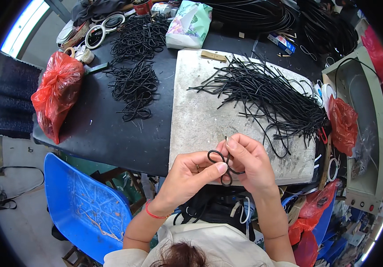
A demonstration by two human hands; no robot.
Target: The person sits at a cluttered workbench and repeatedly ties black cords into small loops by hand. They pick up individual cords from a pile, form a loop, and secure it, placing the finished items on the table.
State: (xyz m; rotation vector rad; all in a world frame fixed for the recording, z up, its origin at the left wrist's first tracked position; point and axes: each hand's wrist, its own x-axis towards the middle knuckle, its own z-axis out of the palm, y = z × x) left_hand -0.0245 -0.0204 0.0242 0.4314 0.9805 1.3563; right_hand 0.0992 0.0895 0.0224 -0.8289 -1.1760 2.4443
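black cord [228,168] loops between left hand [190,172] and right hand [253,163], both pinched onto it.

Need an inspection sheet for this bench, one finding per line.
Surface: scuffed white board on dark tabletop.
Work items: looped black cord in hand; black strands spread over board; looped cord pile to its left.
Clutter: red bag, green floral packet.
Hands: left hand and right hand both pinch the looped cord.
Cables: thin black cable at far left.
Surroundings: blue plastic shell holding scraps, left; grey metal housing, right.
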